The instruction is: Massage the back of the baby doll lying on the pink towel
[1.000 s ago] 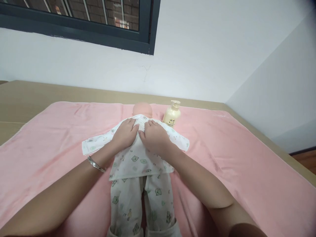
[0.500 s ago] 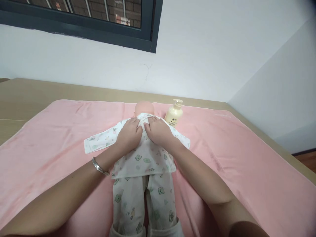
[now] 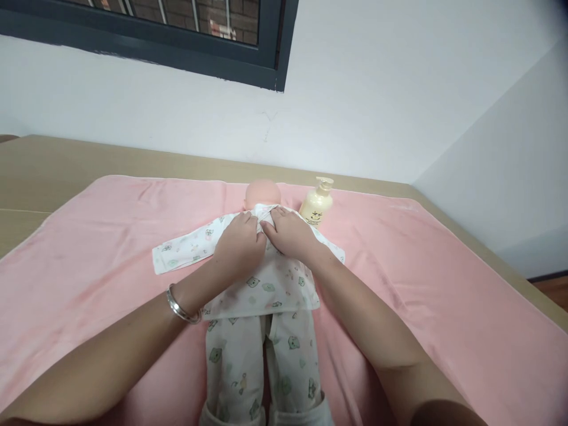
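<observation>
A doll's bald head [image 3: 262, 193] shows above the collar of a white long-sleeved baby shirt [image 3: 266, 293] printed with small green animals. My left hand [image 3: 242, 242] is closed on the shirt's cloth just below the neck, with its fingers curled. Beside it, my right hand [image 3: 293, 234] pinches the collar area between thumb and fingers. The two thumbs nearly meet over the chest. One sleeve lies stretched to the left; the other is partly covered by my right hand and forearm. Matching trousers [image 3: 290, 361] with turned-up cuffs extend toward me below the shirt's hem.
A cream pump bottle [image 3: 317, 204] stands right of the doll's head. Under everything spreads a pink blanket [image 3: 421, 284] on a wooden surface [image 3: 133, 157]. Behind rise a white wall and a dark-framed window [image 3: 270, 47].
My left hand has shifted slightly right, its fingers more curled on the shirt near the collar. My right hand stays almost in place. The whole view has shifted a little.
</observation>
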### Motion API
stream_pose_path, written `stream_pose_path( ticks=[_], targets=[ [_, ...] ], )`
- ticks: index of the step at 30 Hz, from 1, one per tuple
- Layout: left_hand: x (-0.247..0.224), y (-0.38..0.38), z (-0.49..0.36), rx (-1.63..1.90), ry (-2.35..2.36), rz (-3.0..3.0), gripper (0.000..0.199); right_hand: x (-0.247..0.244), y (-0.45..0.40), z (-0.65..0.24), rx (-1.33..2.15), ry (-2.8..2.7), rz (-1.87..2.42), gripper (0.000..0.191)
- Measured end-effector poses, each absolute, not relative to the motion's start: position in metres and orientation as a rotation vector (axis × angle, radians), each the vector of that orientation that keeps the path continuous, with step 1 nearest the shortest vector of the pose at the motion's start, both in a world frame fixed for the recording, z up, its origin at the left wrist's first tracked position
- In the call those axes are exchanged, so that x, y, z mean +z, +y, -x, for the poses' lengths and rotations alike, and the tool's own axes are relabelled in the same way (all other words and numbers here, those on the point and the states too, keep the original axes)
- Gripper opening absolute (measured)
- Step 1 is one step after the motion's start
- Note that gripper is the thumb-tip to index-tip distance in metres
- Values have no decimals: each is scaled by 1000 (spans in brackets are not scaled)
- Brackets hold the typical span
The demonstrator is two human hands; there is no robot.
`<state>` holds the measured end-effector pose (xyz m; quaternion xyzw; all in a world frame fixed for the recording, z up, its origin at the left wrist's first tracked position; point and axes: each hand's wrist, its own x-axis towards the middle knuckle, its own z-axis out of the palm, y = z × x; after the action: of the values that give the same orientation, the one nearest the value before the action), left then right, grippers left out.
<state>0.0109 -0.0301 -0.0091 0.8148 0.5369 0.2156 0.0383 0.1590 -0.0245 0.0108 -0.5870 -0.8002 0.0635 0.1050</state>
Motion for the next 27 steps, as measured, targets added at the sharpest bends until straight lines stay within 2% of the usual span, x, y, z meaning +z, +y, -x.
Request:
stream_pose_path(
  ticks=[7,12,15,21,27],
  targets=[
    [-7,-18,-7,538,1654,-2359,42,9,-37,-152,71,-2385,1759,52],
    [-10,-8,-4,538,1689,-2291,48,18,-55,-148,40,-2525,1682,45],
    [-9,-12,-7,563,1722,-2341,45,20,-49,-151,82,-2518,1711,44],
    [-4,-25,-13,616,1735,-2458,26,12,-21,-164,263,-2391,1744,53],
    [-13,-12,-9,645,1679,-2374,38,4,-27,-159,170,-2390,1793,58]
  ],
)
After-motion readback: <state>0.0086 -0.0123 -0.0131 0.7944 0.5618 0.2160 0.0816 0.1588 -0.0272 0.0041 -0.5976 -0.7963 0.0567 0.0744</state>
